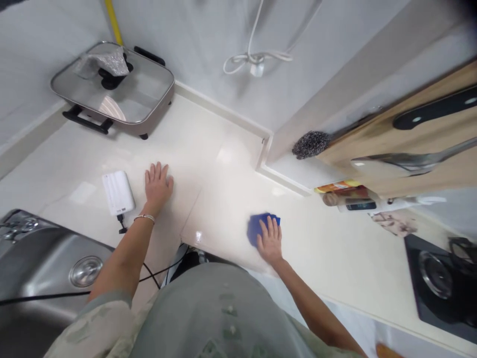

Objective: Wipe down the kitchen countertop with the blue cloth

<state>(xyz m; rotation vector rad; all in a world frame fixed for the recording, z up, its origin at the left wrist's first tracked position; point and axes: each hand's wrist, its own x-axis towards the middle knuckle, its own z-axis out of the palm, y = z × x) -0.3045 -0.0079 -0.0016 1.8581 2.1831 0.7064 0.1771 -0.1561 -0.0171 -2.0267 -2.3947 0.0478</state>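
My right hand [270, 240] lies flat on a blue cloth [256, 226], pressing it against the cream countertop [223, 199] near the front edge. My left hand [157, 184] rests palm down on the counter with fingers apart, holding nothing. A bracelet circles that wrist. Just left of it lies a white power bank [118, 192] with a black cable plugged in.
An electric skillet with a glass lid [114, 89] stands at the back left corner. A steel sink [44, 273] is at the left. A steel scourer [311, 144], bottles [350, 196], a wooden board with utensils [417, 144] and a gas hob [443, 283] are at the right.
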